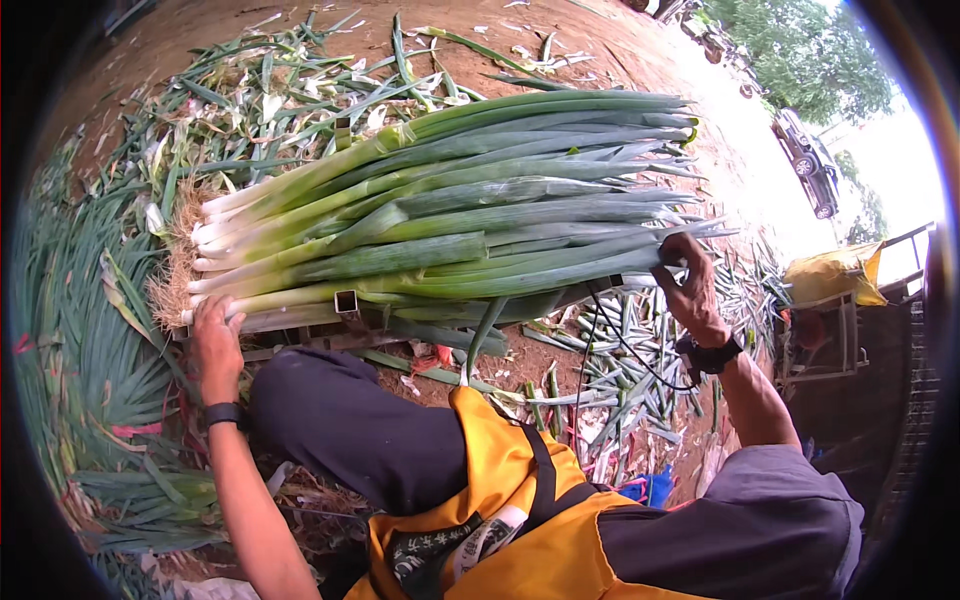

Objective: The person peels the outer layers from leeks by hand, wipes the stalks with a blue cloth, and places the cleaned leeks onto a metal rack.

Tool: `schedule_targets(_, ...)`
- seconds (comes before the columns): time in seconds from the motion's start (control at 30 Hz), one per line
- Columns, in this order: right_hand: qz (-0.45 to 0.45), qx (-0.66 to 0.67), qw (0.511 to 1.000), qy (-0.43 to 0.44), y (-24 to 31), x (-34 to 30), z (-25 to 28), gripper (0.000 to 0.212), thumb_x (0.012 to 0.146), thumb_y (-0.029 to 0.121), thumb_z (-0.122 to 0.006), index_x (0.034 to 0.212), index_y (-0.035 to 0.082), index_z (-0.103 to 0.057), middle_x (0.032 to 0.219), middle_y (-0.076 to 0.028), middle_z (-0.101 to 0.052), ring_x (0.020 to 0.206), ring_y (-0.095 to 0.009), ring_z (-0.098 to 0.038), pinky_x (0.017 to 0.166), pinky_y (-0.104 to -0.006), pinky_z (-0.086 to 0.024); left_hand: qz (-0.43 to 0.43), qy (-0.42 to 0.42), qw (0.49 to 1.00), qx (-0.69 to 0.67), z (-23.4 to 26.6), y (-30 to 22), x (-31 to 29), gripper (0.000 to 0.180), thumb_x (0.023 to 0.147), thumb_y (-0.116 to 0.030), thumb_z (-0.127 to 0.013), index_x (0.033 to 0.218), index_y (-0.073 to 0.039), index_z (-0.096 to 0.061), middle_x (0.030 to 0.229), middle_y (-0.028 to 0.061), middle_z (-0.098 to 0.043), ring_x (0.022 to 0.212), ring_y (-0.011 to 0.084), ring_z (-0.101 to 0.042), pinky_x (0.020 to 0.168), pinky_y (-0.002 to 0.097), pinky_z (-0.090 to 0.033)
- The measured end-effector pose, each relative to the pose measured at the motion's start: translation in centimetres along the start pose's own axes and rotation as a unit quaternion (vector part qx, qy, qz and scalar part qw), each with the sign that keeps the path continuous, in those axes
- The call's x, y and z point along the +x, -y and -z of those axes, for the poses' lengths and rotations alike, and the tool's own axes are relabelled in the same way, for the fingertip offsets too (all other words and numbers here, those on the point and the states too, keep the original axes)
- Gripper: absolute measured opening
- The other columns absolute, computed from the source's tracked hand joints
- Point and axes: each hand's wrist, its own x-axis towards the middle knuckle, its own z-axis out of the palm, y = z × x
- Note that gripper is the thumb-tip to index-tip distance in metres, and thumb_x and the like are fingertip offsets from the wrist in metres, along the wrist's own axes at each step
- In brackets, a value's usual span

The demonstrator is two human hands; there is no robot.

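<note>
A thick row of long green onions (440, 215) lies side by side before me, white root ends to the left and leaf tips to the right. My left hand (215, 345) is closed on the white end of the nearest green onion (265, 302), beside the hairy roots (170, 290). At the other end, my right hand (692, 290) has its thumb and forefinger pinched at the leaf tips of the nearest stalk. A metal rack with square tube ends (346, 302) holds the row; the onions hide most of it.
Heaps of green onions (80, 350) spread along the left. Cut leaf pieces (630, 370) litter the ground at right, and trimmings (270, 90) lie behind the rack. A dark cable (640, 360) hangs near my right wrist. Farther right stands a metal frame with yellow cloth (838, 275).
</note>
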Motion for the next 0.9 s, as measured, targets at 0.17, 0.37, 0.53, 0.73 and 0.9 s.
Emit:
schedule_targets(0.17,0.04,-0.163,0.979,-0.112,2.7,-2.0,-1.3,0.053,0.072,0.003,-0.065,0.121,0.004,-0.047,0.111,-0.018,-0.054,0.107,-0.038,-0.051,0.095,-0.0435,-0.038,-0.015,-0.025,1.0,0.004,-0.3,0.3,0.0,0.033,0.078,-0.002,-0.069,0.109,0.002,-0.063,0.114,0.0164,-0.061,0.11,0.0347,-0.054,0.097,0.04,-0.042)
schedule_targets(0.37,0.151,-0.092,0.983,0.057,8.1,-2.3,-0.8,0.017,0.073,0.01,-0.07,0.083,0.004,-0.059,0.08,-0.013,-0.059,0.075,-0.032,-0.059,0.066,-0.0427,-0.045,-0.011,-0.023,1.0,-0.002,-0.1,0.9,-0.2,0.032,0.077,-0.002,-0.07,0.108,0.002,-0.064,0.113,0.0167,-0.061,0.11,0.035,-0.054,0.098,0.0407,-0.042)
schedule_targets(0.53,-0.025,-0.282,0.933,0.223,5.3,-3.7,-3.2,0.05,0.086,0.047,-0.065,0.076,-0.002,-0.061,0.074,-0.021,-0.061,0.069,-0.038,-0.06,0.063,-0.0412,-0.048,-0.022,-0.037,0.999,0.008,-0.2,0.0,0.1,0.032,0.078,-0.003,-0.07,0.108,0.002,-0.064,0.115,0.0179,-0.061,0.111,0.0355,-0.053,0.098,0.0411,-0.042)
schedule_targets(0.73,-0.244,0.268,0.925,0.109,4.8,-2.3,-1.2,0.036,0.098,0.029,-0.049,0.074,0.003,-0.055,0.06,0.0,-0.047,0.058,-0.008,-0.046,0.054,-0.0256,-0.038,0.018,0.008,1.0,0.001,-0.1,0.7,-0.3,0.033,0.079,-0.003,-0.07,0.111,0.001,-0.064,0.119,0.0189,-0.06,0.115,0.0348,-0.053,0.1,0.0404,-0.042)
schedule_targets(0.9,-0.184,0.151,0.971,-0.004,-0.1,-2.6,-1.7,0.042,0.096,0.028,-0.055,0.067,-0.002,-0.05,0.058,0.002,-0.041,0.057,-0.006,-0.034,0.05,-0.0271,-0.028,0.0,-0.014,1.0,-0.009,-0.6,0.0,0.1,0.034,0.077,-0.003,-0.071,0.11,0.001,-0.065,0.118,0.0174,-0.061,0.114,0.0344,-0.053,0.1,0.0403,-0.042)
